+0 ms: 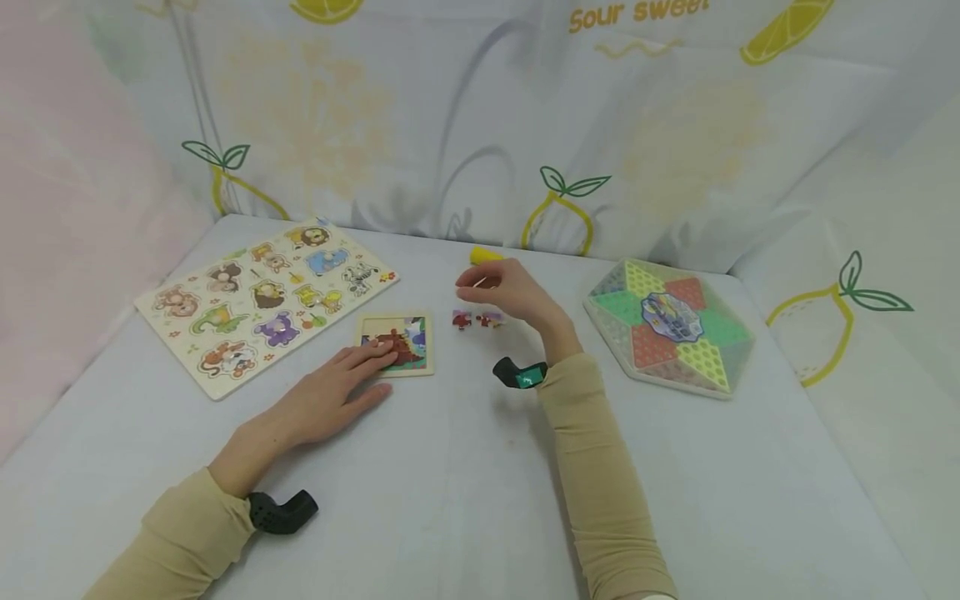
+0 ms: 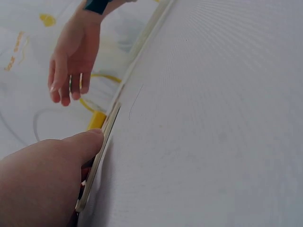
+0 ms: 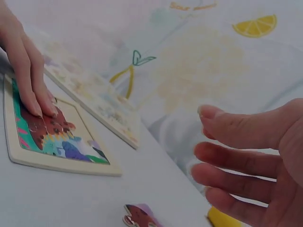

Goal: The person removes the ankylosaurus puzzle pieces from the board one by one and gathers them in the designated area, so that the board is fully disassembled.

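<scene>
Resting on the small framed jigsaw (image 3: 61,163): left hand (image 1: 322,404), fingers extended over the picture, clamped on nothing I can see. The thumb lies at the frame's near edge; whether it touches, I cannot tell.

Right hand (image 1: 510,292): raised above the table, loosely curved, holding nothing; my right wrist view shows thumb and fingers apart.

The jigsaw: flat on the table, a red-brown figure on green in its picture, part of its bare wooden bed showing.

Just right of it, by the raised hand: two loose pieces, a left one (image 1: 461,320) and a right one (image 1: 490,320), side by side, red-brown and purple.

Behind that hand: one yellow object (image 1: 486,255).

Farther left, I list an animal peg board (image 1: 249,321); farther right, a hexagonal game board (image 1: 672,317), patterned red, green and yellow.

Backdrop: white cloth printed with lemons.
</scene>
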Demonstrator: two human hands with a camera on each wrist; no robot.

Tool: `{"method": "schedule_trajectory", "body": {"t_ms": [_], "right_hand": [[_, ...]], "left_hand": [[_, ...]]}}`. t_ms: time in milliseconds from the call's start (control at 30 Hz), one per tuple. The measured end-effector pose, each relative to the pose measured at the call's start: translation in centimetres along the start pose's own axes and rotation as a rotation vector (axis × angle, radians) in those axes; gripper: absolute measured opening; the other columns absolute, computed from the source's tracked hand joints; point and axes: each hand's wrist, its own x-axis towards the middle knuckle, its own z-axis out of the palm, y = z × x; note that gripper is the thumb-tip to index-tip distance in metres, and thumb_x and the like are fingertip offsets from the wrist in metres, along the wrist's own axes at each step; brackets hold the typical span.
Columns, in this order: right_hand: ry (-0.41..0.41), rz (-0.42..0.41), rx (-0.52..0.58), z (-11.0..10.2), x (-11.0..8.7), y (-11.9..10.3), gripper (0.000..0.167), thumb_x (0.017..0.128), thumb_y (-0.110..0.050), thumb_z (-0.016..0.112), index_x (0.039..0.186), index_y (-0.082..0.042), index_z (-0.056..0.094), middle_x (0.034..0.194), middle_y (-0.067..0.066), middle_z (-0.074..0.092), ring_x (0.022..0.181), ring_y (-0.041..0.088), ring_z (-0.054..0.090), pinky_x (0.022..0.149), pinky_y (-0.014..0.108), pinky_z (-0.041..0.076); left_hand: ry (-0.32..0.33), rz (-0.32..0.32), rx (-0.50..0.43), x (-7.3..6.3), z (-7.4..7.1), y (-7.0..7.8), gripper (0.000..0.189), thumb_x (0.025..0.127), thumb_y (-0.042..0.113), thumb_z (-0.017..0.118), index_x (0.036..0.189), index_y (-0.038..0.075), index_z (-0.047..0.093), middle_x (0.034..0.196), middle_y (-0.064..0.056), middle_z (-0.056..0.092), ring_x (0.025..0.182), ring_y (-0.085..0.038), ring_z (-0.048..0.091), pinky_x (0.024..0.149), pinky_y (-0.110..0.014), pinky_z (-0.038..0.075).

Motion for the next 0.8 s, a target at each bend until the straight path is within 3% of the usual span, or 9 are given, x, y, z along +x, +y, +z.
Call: {"method": "schedule_trajectory", "body": {"t_ms": [133, 267, 433, 633, 800], "right_hand": [[-0.037, -0.043, 0.072, 0.8, -0.2, -1.1, 0.022, 0.093, -0.025, 0.073, 0.110, -0.011, 0.074, 0.107, 0.005, 0.071, 0.102, 0.034, 0.067, 0.095, 0.042, 0.053], [-0.017, -0.102, -0.050, 1.4, -0.4, -1.5, 0.021, 0.095, -0.026, 0.070, 0.109, -0.010, 0.073, 0.104, 0.005, 0.070, 0.098, 0.031, 0.067, 0.091, 0.041, 0.055], [0.108, -0.182, -0.394, 1.2, -1.3, -0.2, 0.020, 0.098, -0.024, 0.066, 0.108, -0.007, 0.070, 0.101, 0.006, 0.069, 0.091, 0.021, 0.063, 0.084, 0.033, 0.053], [0.227, -0.392, -0.826, -0.1, -2.8, 0.9, 0.015, 0.095, -0.014, 0.069, 0.106, -0.003, 0.070, 0.098, 0.010, 0.065, 0.090, 0.029, 0.058, 0.083, 0.041, 0.050], [0.263, -0.556, -1.293, 0.1, -3.3, 1.4, 0.012, 0.094, -0.010, 0.064, 0.104, -0.004, 0.068, 0.099, 0.011, 0.064, 0.090, 0.029, 0.058, 0.080, 0.039, 0.049]], "left_hand": [[-0.011, -0.004, -0.024, -0.1, 0.3, 0.0, 0.056, 0.105, 0.047, 0.046, 0.154, 0.021, 0.042, 0.162, -0.004, 0.033, 0.149, -0.038, 0.027, 0.114, -0.061, 0.033], [-0.009, -0.009, -0.027, -0.2, 0.4, 0.1, 0.057, 0.104, 0.048, 0.046, 0.154, 0.021, 0.042, 0.162, -0.004, 0.034, 0.148, -0.038, 0.028, 0.114, -0.062, 0.033], [-0.002, -0.010, -0.010, -0.2, 0.1, 0.2, 0.056, 0.104, 0.045, 0.048, 0.153, 0.019, 0.043, 0.160, -0.007, 0.036, 0.148, -0.041, 0.028, 0.114, -0.063, 0.032], [0.000, 0.002, 0.003, -0.1, -0.2, 0.2, 0.055, 0.104, 0.043, 0.049, 0.153, 0.017, 0.043, 0.160, -0.008, 0.036, 0.147, -0.039, 0.030, 0.112, -0.062, 0.035], [0.000, 0.000, -0.002, 0.0, -0.3, 0.1, 0.055, 0.104, 0.043, 0.049, 0.152, 0.017, 0.044, 0.160, -0.008, 0.037, 0.146, -0.038, 0.033, 0.111, -0.061, 0.038]]}}
